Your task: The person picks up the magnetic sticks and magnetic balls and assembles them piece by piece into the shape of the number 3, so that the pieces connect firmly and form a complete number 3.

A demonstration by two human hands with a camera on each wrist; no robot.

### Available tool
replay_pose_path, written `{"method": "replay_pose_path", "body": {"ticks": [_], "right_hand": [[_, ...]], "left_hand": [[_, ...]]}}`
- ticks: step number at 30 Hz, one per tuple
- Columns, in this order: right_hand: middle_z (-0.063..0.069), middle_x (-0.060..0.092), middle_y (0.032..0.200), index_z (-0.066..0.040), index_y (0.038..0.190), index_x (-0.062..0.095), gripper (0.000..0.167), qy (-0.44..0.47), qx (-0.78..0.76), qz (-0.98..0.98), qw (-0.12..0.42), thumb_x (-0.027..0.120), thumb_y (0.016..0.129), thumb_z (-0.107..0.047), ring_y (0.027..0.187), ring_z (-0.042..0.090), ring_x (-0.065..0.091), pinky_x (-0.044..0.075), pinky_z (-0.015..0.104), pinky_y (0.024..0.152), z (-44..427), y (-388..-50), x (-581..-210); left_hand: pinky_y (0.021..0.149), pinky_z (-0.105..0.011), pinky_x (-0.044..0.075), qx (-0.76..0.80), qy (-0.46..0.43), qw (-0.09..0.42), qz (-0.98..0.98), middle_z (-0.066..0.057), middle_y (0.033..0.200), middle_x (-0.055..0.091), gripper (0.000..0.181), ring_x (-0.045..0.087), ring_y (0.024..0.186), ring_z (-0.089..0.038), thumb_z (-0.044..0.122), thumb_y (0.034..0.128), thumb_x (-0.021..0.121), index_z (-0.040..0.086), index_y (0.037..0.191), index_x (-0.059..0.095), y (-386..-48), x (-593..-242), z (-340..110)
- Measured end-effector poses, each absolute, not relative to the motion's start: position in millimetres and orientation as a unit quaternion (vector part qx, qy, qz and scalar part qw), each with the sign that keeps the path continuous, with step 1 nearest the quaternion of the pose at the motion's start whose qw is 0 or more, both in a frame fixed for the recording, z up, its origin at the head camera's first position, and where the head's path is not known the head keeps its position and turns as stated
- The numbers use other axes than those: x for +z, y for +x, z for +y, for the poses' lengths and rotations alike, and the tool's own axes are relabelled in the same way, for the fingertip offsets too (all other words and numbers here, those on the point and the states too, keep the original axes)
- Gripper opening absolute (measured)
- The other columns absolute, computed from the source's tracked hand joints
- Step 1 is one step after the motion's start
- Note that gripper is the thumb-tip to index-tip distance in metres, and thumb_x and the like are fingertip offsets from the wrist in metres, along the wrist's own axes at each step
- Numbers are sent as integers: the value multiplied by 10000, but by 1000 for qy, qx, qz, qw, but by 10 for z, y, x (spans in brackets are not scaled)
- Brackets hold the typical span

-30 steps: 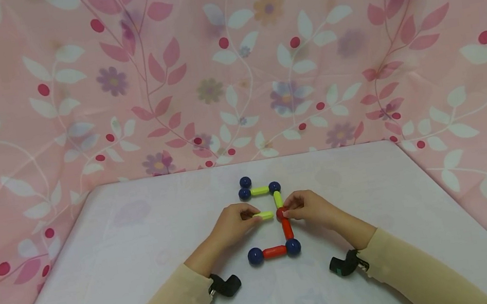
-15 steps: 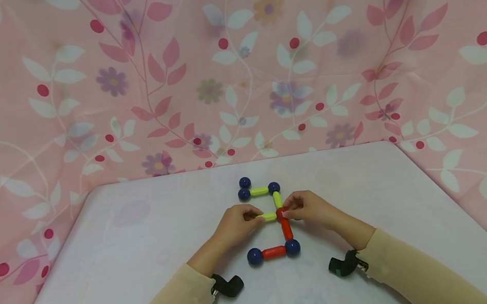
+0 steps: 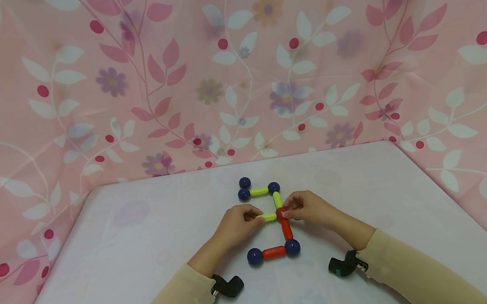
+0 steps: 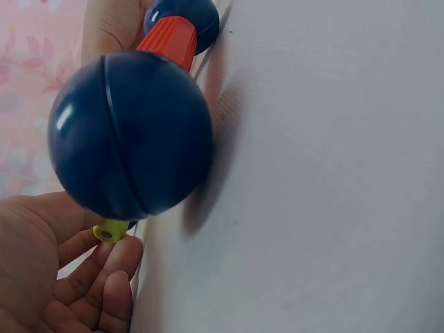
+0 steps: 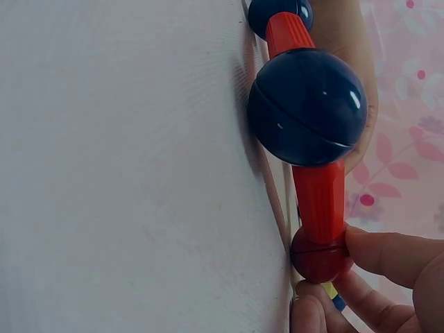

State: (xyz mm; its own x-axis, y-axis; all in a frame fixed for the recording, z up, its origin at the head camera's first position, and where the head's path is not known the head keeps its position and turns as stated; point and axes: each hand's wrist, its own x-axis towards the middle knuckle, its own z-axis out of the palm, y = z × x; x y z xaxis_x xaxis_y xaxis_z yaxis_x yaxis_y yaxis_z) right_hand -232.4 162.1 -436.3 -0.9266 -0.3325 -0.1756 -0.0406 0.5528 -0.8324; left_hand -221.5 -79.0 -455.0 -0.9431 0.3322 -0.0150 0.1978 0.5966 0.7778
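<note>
My left hand (image 3: 238,224) pinches a yellow-green rod (image 3: 270,217) between thumb and fingers; its right end touches a red ball (image 3: 280,214). In the left wrist view the rod's free end (image 4: 107,232) pokes out between the fingers. On the other side my right hand (image 3: 309,208) grips the red ball, thumb and fingertips around it, as the right wrist view also shows. From that ball a second yellow-green rod (image 3: 278,199) runs back to a blue ball (image 3: 274,187), and a red rod (image 3: 286,230) runs forward to another blue ball (image 3: 292,247).
A front red rod (image 3: 274,252) ends in a blue ball (image 3: 255,257) on the left. At the back, a yellow-green rod (image 3: 259,191) joins a blue ball (image 3: 244,194), beside a further blue ball (image 3: 245,183). All lie on a white-covered table (image 3: 148,269) before a floral curtain (image 3: 232,70).
My left hand has shifted slightly to the right with the yellow-green rod, closing the gap to the red ball. The right hand keeps its grip on the ball.
</note>
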Motion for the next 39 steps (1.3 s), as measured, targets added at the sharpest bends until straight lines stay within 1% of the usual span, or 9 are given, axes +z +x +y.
{"method": "replay_pose_path", "body": {"ticks": [11, 18, 23, 30, 32, 35, 39], "right_hand": [[41, 678, 907, -24, 1069, 662, 218, -102, -462, 867, 159, 743, 916, -157, 813, 176, 587, 501, 301, 731, 1617, -2326, -4381], [46, 684, 924, -23, 1076, 659, 227, -100, -462, 866, 163, 742, 919, -164, 823, 177, 592, 507, 304, 743, 1620, -2328, -4388], [45, 680, 929, -32, 1082, 660, 229, -98, -457, 868, 168, 742, 921, -173, 824, 183, 585, 502, 305, 740, 1619, -2334, -4381], [52, 670, 954, -43, 1085, 663, 235, -91, -454, 870, 172, 747, 918, -186, 842, 198, 583, 513, 287, 754, 1604, -2337, -4362], [55, 669, 961, -42, 1089, 661, 238, -91, -453, 870, 175, 743, 922, -190, 847, 200, 581, 512, 286, 756, 1607, -2340, -4359], [56, 669, 965, -41, 1091, 660, 242, -90, -454, 869, 176, 744, 921, -190, 849, 200, 580, 514, 293, 760, 1605, -2336, -4353], [52, 669, 960, -41, 1088, 659, 235, -92, -453, 869, 175, 744, 920, -180, 844, 196, 580, 519, 306, 766, 1610, -2334, -4353]], "left_hand": [[769, -279, 516, 426, 145, 85, 889, 57, 877, 655, 163, 588, 827, -139, 258, 936, 727, 150, 1056, 746, -2210, -4549, -798], [770, -283, 524, 430, 153, 73, 887, 49, 893, 673, 155, 603, 828, -127, 245, 942, 717, 140, 1054, 739, -2219, -4511, -825], [772, -279, 528, 435, 134, 63, 888, 44, 912, 666, 151, 600, 850, -145, 254, 948, 714, 153, 1059, 730, -2267, -4462, -849], [673, -265, 524, 448, 112, 15, 887, 31, 911, 669, 138, 597, 817, -145, 243, 955, 706, 150, 1054, 731, -2414, -4448, -917], [659, -269, 525, 457, 106, 0, 883, 30, 917, 673, 132, 600, 828, -150, 237, 957, 705, 151, 1054, 729, -2450, -4450, -930], [678, -279, 531, 464, 98, -31, 880, 27, 938, 677, 139, 610, 863, -151, 232, 954, 708, 146, 1061, 727, -2511, -4470, -935], [775, -308, 534, 471, 88, -68, 875, -4, 997, 681, 182, 619, 916, -165, 212, 949, 712, 109, 1099, 720, -2591, -4509, -916]]}}
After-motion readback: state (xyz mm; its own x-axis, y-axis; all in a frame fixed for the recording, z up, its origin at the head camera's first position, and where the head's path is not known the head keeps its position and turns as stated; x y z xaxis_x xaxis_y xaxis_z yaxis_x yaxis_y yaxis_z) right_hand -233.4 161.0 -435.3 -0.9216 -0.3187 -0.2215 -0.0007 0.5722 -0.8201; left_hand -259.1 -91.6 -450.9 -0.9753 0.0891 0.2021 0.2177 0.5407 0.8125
